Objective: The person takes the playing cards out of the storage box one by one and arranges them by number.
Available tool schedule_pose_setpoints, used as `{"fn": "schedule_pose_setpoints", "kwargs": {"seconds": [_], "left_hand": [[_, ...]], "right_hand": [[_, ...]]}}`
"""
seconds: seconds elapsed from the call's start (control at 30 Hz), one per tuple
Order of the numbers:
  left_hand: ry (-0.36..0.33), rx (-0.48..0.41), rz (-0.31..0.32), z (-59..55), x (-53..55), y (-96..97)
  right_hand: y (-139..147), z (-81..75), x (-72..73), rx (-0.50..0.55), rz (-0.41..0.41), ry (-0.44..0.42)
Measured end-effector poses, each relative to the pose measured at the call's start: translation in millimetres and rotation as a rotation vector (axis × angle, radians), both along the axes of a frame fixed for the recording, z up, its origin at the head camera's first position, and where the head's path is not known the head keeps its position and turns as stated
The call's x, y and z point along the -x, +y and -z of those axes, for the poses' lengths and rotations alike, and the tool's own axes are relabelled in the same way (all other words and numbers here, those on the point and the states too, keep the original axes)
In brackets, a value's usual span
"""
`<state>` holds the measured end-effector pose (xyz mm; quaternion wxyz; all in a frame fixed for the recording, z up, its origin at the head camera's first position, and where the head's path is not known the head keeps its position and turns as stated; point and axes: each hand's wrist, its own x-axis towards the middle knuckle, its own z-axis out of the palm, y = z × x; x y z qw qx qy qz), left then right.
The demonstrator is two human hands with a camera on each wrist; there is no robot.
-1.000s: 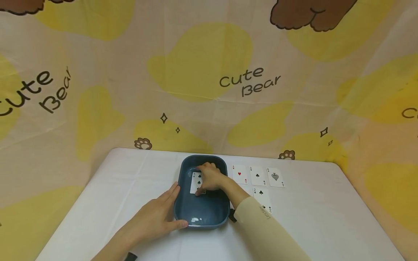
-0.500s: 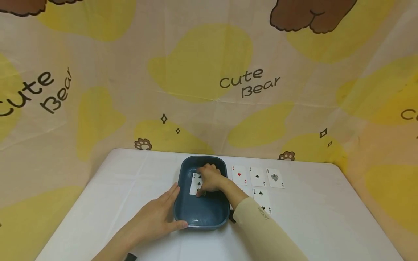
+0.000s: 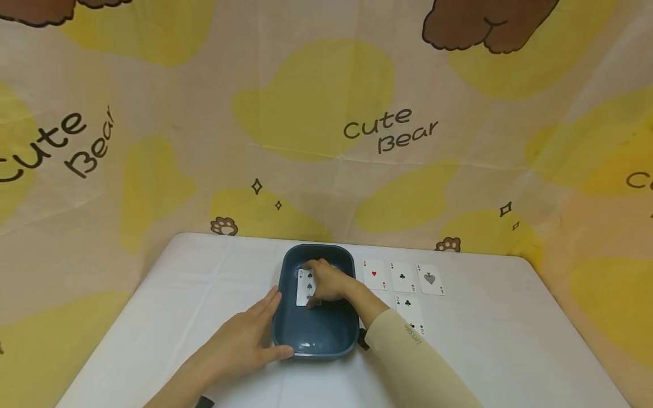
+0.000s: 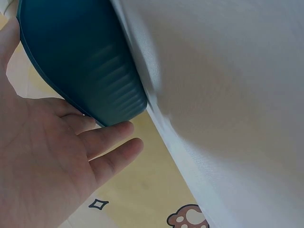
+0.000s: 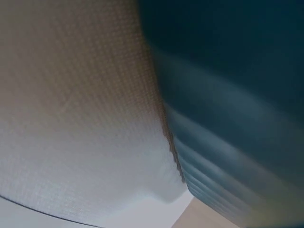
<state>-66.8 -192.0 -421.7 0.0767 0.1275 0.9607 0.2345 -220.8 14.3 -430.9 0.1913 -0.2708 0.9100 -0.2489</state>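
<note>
A deep blue tray point(image 3: 317, 328) stands on the white-covered table. My left hand point(image 3: 245, 340) rests against its left side, fingers extended along the wall and thumb on the near-left corner of the rim. In the left wrist view, that hand's fingers point(image 4: 109, 137) touch the tray's rim loosely. Inside the tray, my right hand point(image 3: 329, 281) spans a playing card point(image 3: 304, 289), fingers at its far edge and thumb at its near edge. The card is face up with black spades; its right part is hidden under the hand. The right wrist view shows only sleeve and tray wall point(image 5: 228, 142).
Right of the tray lie three aces: hearts point(image 3: 374, 276), clubs point(image 3: 403, 277) and spades point(image 3: 431, 279). A two of clubs point(image 3: 408, 309) lies below them, partly covered by the right sleeve point(image 3: 408, 357). A patterned cloth point(image 3: 316, 113) hangs behind the table.
Within the tray, the right hand and card shift very slightly, and the card's angle changes a little. The left hand and the cards on the table stay put.
</note>
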Motion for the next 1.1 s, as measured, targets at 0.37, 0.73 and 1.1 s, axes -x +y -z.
{"fn": "schedule_pose_setpoints", "kwargs": {"seconds": [0.37, 0.73, 1.1], "left_hand": [[0.009, 0.012, 0.003, 0.7, 0.6, 1.8], [0.005, 0.026, 0.003, -2.2, 2.4, 1.9], [-0.026, 0.027, -0.01, -1.0, 2.9, 2.6]], "right_hand": [[1.1, 1.8, 0.9, -0.024, -0.039, -0.04], [9.3, -12.4, -0.3, 0.035, -0.071, 0.032], [30.0, -32.8, -4.1, 0.116, -0.113, 0.104]]}}
